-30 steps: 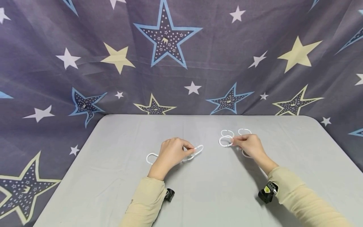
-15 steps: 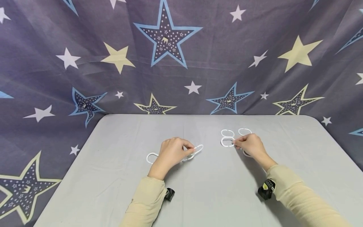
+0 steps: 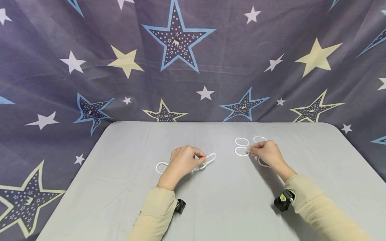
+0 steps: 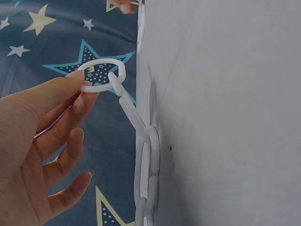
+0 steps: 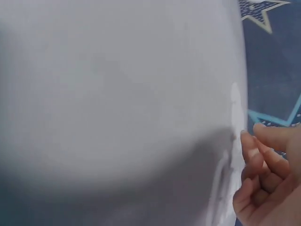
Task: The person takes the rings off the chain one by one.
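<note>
A white plastic link (image 4: 101, 61) at the end of a short chain is pinched between the thumb and forefinger of my left hand (image 3: 184, 161). The chain's other links (image 4: 146, 165) hang from it down to the table. My right hand (image 3: 266, 153) is low at the right, its fingertips beside the right end of a loose white link (image 3: 237, 151) lying flat. In the right wrist view the thumb and forefinger (image 5: 247, 143) stand slightly apart, nothing visible between them. Behind that link lies another loose link (image 3: 242, 138); two more links (image 3: 260, 137) are partly hidden by the right hand.
The grey table (image 3: 223, 201) has a far edge against a dark star-patterned curtain (image 3: 211, 60). The chain's far left link (image 3: 157, 167) shows left of the left hand. A small black camera (image 3: 282, 201) sits on each wrist.
The right hand has lowered its link from a raised tilt to flat on the table, just in front of another link, and let it go. The left hand stays still.
</note>
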`<state>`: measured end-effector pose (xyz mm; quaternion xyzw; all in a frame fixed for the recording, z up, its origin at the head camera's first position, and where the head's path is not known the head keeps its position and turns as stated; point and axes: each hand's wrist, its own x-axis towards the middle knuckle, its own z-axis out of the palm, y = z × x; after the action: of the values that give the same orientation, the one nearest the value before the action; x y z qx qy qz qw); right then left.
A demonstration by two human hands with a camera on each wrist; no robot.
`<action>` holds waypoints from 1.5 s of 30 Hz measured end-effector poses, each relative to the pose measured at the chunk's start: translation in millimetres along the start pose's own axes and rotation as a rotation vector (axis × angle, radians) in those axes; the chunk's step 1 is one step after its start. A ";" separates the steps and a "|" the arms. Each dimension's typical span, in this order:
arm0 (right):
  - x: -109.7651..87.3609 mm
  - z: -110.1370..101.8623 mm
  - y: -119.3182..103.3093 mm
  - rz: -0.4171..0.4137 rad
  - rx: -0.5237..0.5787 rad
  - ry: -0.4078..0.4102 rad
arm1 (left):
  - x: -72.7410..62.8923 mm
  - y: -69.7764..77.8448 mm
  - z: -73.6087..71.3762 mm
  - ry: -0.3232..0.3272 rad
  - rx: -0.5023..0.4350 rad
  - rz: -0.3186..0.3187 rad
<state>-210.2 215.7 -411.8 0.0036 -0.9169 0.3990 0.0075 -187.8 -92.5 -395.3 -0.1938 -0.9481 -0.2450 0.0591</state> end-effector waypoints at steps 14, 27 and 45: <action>-14.3 37.9 -39.2 -0.179 0.169 -0.060 | 1.2 -4.5 0.1 0.012 0.007 0.017; -23.7 74.8 -62.6 -0.256 0.273 -0.072 | 1.4 -6.1 -2.7 0.007 -0.003 0.021; -23.3 84.7 -60.7 -0.225 0.316 -0.067 | -0.6 -30.9 -6.9 -0.199 -0.221 -0.030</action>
<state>-187.1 112.3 -425.5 0.1202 -0.8364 0.5343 0.0210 -199.4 -120.9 -403.1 -0.2084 -0.9193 -0.3283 -0.0606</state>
